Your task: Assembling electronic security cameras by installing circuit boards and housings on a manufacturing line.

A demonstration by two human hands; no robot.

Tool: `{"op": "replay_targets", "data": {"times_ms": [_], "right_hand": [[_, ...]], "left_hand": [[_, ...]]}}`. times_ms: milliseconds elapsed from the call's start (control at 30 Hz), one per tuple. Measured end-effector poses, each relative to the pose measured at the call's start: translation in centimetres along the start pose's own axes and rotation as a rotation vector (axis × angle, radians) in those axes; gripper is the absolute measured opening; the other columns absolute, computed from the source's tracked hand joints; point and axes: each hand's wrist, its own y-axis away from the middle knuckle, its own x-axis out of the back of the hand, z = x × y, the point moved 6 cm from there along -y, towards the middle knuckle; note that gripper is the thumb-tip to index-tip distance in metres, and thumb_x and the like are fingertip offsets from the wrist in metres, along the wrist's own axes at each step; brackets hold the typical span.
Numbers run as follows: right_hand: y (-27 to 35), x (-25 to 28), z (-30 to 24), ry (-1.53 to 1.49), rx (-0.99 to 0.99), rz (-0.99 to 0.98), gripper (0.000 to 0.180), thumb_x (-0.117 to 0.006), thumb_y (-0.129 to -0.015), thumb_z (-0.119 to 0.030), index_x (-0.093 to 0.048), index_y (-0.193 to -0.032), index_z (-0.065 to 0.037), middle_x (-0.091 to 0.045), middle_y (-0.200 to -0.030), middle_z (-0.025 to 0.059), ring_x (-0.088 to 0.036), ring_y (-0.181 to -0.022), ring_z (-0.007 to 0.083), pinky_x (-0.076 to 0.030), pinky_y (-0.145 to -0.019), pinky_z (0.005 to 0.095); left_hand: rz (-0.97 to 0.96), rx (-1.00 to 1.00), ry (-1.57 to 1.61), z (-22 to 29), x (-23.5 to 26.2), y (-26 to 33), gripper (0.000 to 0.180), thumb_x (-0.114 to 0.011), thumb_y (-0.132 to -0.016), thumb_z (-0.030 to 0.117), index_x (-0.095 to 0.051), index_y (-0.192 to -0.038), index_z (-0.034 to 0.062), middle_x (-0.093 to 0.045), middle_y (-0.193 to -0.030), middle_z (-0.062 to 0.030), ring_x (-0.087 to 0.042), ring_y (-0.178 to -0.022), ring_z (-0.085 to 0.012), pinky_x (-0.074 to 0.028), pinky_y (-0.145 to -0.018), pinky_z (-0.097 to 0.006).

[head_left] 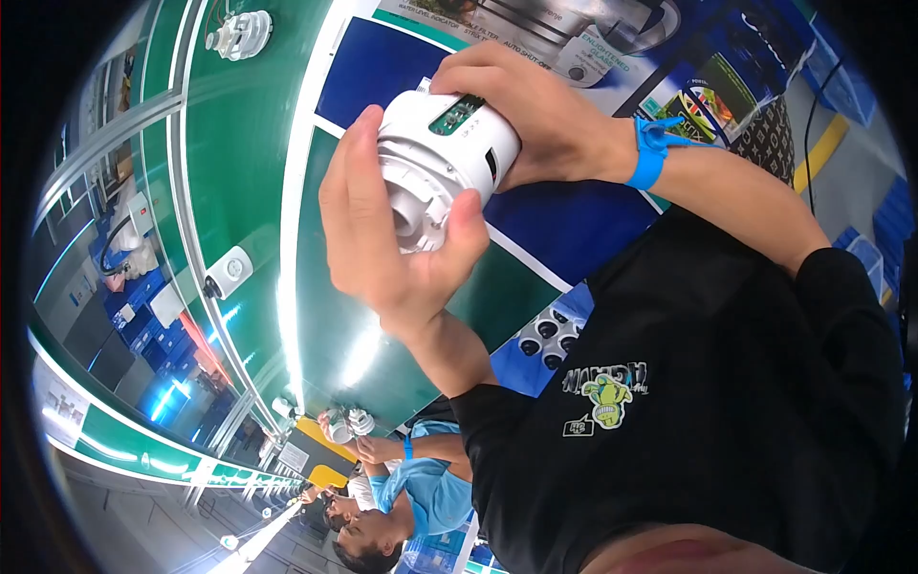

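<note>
White round housing (492,158) sits between both hands above a blue-and-green work surface (574,230): the left hand (397,253) spreads thumb and fingers wide around its open end, the right hand (516,110) curls over its far side. Small dark markings run beside a cut-out showing a green circuit board (457,116). Farther out, lettering surrounds a pictured kettle (564,48), and the black shirt (660,297) bears lettering too.

The right hand (545,120) hides part of the white housing (459,155) from view.
</note>
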Motion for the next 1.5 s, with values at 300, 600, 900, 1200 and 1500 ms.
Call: {"op": "replay_targets", "data": {"times_ms": [300, 600, 900, 1200, 1500], "right_hand": [[0.3, -0.1, 0.4, 0.040, 0.021, 0.042, 0.081, -0.083, -0.047, -0.006, -0.048, -0.120, -0.007, -0.051, -0.115, 0.0159, -0.053, -0.107, 0.0357, -0.048, -0.090, 0.0394], [0.2, 0.0, 0.7, -0.036, -0.088, -0.049, 0.080, -0.082, -0.052, -0.012, -0.047, -0.123, -0.004, -0.054, -0.111, 0.0163, -0.056, -0.103, 0.0352, -0.048, -0.088, 0.0390], [0.4, -1.2, 0.0, -0.070, -0.088, -0.238, 0.075, -0.080, -0.056, -0.024, -0.049, -0.120, -0.003, -0.058, -0.106, 0.0159, -0.059, -0.098, 0.0335, -0.049, -0.083, 0.0393], [0.1, -1.0, -0.1, -0.048, -0.089, -0.210, 0.073, -0.080, -0.056, -0.024, -0.049, -0.119, -0.003, -0.058, -0.105, 0.0166, -0.058, -0.097, 0.0350, -0.049, -0.082, 0.0403], [-0.5, -1.2, 0.3, -0.111, -0.138, -0.197, 0.072, -0.080, -0.061, -0.034, -0.052, -0.117, 0.000, -0.060, -0.109, 0.0192, -0.060, -0.100, 0.0343, -0.050, -0.085, 0.0376]], "left_hand": [[-0.124, -0.075, -0.164, 0.1, -2.2, 0.3, 0.103, -0.066, -0.067, 0.068, -0.037, -0.138, -0.0011, -0.044, -0.135, -0.0224, -0.047, -0.119, -0.0380, -0.041, -0.095, -0.043], [-0.196, 0.087, 0.108, -1.5, -1.4, -0.6, 0.120, -0.065, -0.061, 0.076, -0.024, -0.145, 0.0013, -0.025, -0.149, -0.0237, -0.028, -0.136, -0.0392, -0.029, -0.105, -0.049], [-0.305, 0.301, 0.224, -3.5, -1.5, 0.1, 0.101, -0.021, -0.083, 0.079, -0.034, -0.141, -0.0018, -0.044, -0.138, -0.0200, -0.043, -0.126, -0.0372, -0.035, -0.101, -0.039], [-0.191, 0.023, 0.139, -0.7, -1.8, -1.3, 0.082, -0.041, -0.086, 0.065, -0.043, -0.134, -0.0011, -0.045, -0.136, -0.0219, -0.045, -0.122, -0.0409, -0.036, -0.101, -0.045], [0.059, 0.142, 0.174, -1.1, -1.4, -1.1, 0.078, -0.045, -0.086, 0.063, -0.051, -0.125, -0.0046, -0.054, -0.124, -0.0197, -0.055, -0.110, -0.0313, -0.043, -0.092, -0.038]]}}
